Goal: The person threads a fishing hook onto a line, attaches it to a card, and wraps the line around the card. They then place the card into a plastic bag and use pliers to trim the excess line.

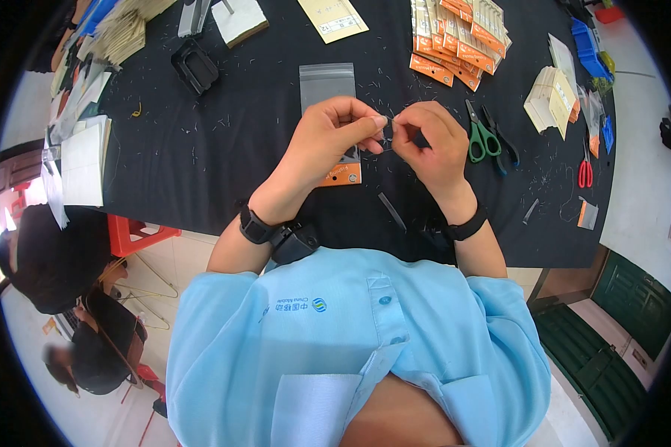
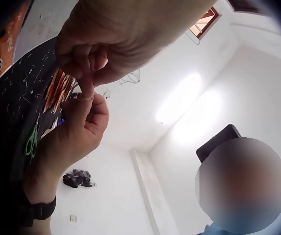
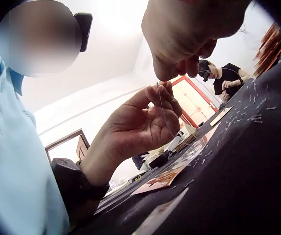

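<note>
Both hands meet fingertip to fingertip over a clear bag [image 1: 326, 77] with an orange card end [image 1: 341, 176]. The left hand [image 1: 326, 138] pinches a fine clear line between thumb and fingers; in the right wrist view the line [image 3: 163, 113] trails down past the left palm [image 3: 143, 125]. Thumb and index of the right hand [image 1: 434, 145] pinch at the same spot, on something tiny and mostly hidden. In the left wrist view the left hand [image 2: 113, 36] is above the right hand [image 2: 72, 134], and a thin loop [image 2: 130, 78] shows beside them.
Green scissors [image 1: 484, 141] and dark pliers [image 1: 502, 139] lie right of the right hand. Behind are a pile of orange-ended packets [image 1: 462, 37] and a black tray [image 1: 194, 65]. A clear strip [image 1: 392, 211] lies near the front edge; clippings dot the black cloth [image 1: 238, 149].
</note>
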Action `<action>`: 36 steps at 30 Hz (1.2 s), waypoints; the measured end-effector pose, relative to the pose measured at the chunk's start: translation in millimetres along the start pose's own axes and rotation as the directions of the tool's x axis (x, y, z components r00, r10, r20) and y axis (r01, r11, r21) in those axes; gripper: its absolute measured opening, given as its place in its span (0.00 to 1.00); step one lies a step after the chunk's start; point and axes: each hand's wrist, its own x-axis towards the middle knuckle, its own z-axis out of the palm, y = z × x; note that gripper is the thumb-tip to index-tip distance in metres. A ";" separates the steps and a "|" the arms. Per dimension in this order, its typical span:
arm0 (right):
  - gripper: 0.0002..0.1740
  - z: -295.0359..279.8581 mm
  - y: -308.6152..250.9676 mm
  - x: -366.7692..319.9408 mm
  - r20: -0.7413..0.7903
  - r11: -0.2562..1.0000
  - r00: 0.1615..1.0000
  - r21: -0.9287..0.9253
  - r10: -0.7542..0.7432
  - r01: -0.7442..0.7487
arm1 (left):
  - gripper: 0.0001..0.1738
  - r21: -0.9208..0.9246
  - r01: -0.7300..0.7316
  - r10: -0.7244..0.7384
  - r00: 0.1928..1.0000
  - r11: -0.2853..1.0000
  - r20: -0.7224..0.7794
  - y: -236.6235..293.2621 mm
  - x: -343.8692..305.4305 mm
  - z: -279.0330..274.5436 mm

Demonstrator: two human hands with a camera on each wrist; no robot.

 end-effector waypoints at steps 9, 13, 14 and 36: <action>0.12 -0.2 -0.8 0.3 0.003 0.999 1.000 0.028 0.026 -0.026 | 0.08 -0.008 0.002 -0.002 1.000 1.000 -0.007 0.5 0.0 -0.3; 0.12 -0.6 0.1 0.5 0.008 0.999 1.000 0.035 0.010 -0.011 | 0.08 0.004 0.003 -0.003 1.000 1.000 -0.008 1.2 -0.4 0.2; 0.12 -0.7 -0.2 0.5 0.008 0.999 1.000 0.035 0.010 -0.011 | 0.08 0.004 0.003 -0.003 1.000 1.000 -0.008 1.3 -0.4 0.4; 0.10 -1.8 -2.9 1.8 0.034 0.993 0.995 0.065 0.093 -0.095 | 0.08 0.031 -0.038 0.039 0.999 0.999 -0.031 1.7 -0.4 1.5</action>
